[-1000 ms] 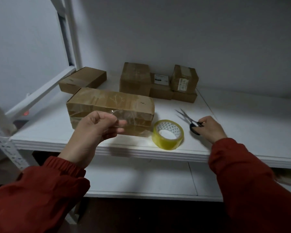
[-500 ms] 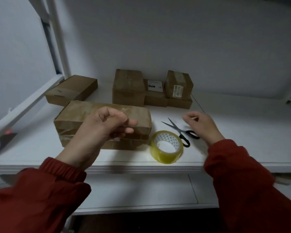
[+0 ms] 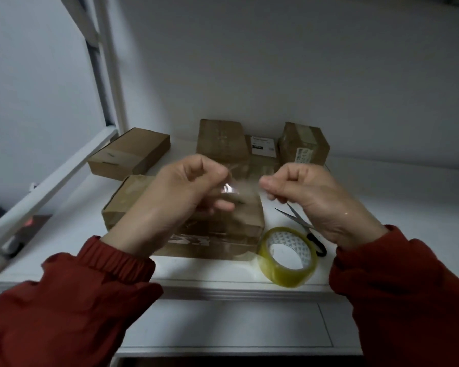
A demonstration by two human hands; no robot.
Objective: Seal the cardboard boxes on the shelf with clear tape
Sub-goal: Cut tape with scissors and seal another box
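well, in the head view both hands are raised over the nearest cardboard box [image 3: 122,205], which lies lengthwise at the front of the shelf [image 3: 398,207]. a strip of clear tape [image 3: 229,187] is stretched between them and catches a small glint of light. the left hand [image 3: 180,197] has its fingers curled and pinches one end of the strip. the right hand [image 3: 313,200] pinches the other end the same way, and neither hand has hold of anything else. the strip hangs in the air above the box and is not yet stuck down; it seems free of the tape roll [image 3: 289,256], which stands just beside the box's front right corner. the scissors [image 3: 298,223] lie behind the roll, partly hidden under the right hand. four more boxes [image 3: 130,154] wait at the back of the shelf. to do this step well, i would hold the strip taut and level so it cannot curl onto itself. i would then line it up along the flap seam, land one end first, and smooth toward the other with a flat finger to push out bubbles. which face is sticky cannot be told, and the seam itself is hidden behind the hands.
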